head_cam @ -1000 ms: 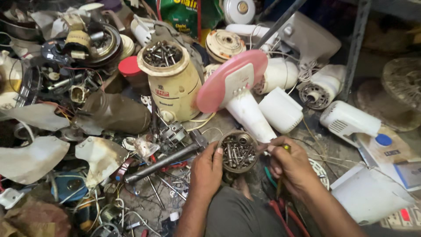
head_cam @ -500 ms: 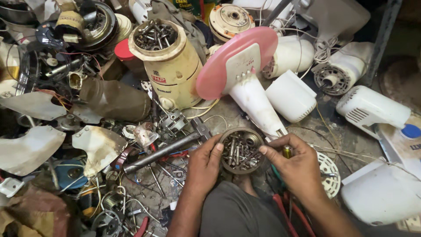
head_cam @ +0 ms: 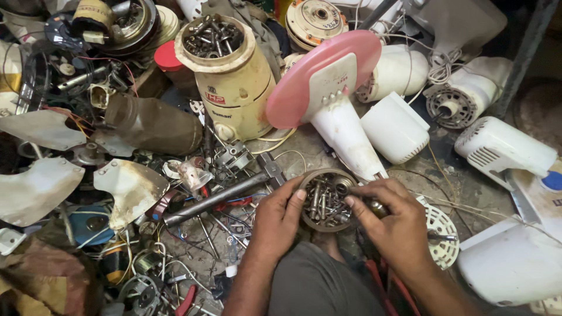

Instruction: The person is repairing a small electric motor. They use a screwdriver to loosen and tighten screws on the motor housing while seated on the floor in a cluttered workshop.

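Here, low centre of the frame, the left hand (head_cam: 280,221) steadies the round tin of screws (head_cam: 325,200) — the right hand (head_cam: 393,225) picks inside, seemingly gripping a tool; keep the tin level.

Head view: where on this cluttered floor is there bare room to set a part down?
Little. One bare concrete patch lies between the cream canister, the pink-based stand and the round tin of screws that both hands finger. Left of the left hand, around the metal bar, parts and wires crowd everything.
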